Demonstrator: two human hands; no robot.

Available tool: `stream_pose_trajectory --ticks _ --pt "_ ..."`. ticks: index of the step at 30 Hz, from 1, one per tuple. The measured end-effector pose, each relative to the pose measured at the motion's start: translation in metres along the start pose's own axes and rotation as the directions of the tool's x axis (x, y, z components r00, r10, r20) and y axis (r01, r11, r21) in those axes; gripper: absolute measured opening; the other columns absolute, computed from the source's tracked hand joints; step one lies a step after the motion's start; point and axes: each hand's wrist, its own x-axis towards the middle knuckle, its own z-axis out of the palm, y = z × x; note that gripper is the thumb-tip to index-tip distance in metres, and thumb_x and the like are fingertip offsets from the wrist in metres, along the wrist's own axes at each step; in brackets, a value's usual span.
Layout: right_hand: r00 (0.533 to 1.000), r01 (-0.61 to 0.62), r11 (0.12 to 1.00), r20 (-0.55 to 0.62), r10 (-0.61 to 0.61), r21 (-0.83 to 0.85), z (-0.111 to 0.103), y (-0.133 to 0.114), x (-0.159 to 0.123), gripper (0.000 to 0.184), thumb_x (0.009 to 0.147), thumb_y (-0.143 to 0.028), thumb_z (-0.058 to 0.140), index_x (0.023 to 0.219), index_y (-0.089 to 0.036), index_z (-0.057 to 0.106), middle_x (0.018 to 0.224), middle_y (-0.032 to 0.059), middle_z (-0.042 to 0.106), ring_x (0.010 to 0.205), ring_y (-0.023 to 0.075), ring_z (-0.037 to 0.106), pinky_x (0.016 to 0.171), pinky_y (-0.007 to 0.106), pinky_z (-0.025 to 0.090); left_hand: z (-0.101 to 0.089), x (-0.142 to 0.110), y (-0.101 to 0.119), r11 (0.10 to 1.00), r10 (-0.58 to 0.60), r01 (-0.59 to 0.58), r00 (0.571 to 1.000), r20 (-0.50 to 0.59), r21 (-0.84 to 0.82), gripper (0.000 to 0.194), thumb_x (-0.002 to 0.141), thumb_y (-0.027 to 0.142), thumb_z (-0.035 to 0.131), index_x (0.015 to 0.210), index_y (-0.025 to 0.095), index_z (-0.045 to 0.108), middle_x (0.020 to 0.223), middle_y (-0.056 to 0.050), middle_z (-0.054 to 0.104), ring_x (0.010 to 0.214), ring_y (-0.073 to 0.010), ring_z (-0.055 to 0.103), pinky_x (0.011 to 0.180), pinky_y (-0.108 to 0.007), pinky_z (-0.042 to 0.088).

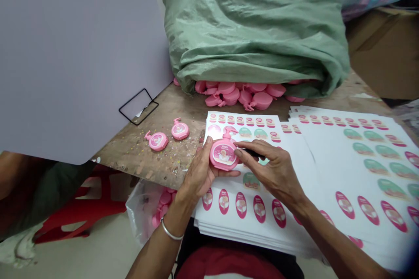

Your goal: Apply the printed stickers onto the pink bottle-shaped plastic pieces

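Observation:
A small pink pump bottle point(224, 153) with a "BABY" picture label on its front lies upright in my left hand point(197, 175). The thumb and fingers of that hand hold it around its left side and base. My right hand point(274, 169) pinches a slim black tool point(254, 153), mostly hidden by the fingers. Its thumb and fingertip are at the right edge of the bottle's label. Under both hands lies a stack of sticker sheets point(235, 227) with pink and green printed labels. To the left, two labelled pink bottles, one nearer point(158, 141) and one farther point(180, 130), rest on the table.
A large green sack point(255, 22) stands at the back, with unlabelled pink bottles point(229, 93) spilling from its mouth. More sticker sheets point(322, 157) lie right. A grey panel point(72, 52) and black wire frame point(139, 123) are left. Below hangs a clear bag point(137, 209) of pink parts.

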Motion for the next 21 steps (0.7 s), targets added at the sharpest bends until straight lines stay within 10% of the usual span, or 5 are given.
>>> stream_pose_trajectory --ticks 21 --pt "0.999 0.038 0.999 -0.012 -0.038 0.004 0.0016 0.0014 0.0004 0.014 0.085 -0.030 0.066 0.091 -0.019 0.074 0.076 0.0026 0.070 0.066 0.0147 0.057 0.063 0.031 0.048 0.0013 -0.0077 0.0043 0.994 0.043 -0.055 0.991 0.127 0.093 0.039 0.082 0.032 0.070 0.117 0.016 0.062 0.110 -0.010 0.068 0.091 -0.0227 0.068 0.074 -0.036 0.062"
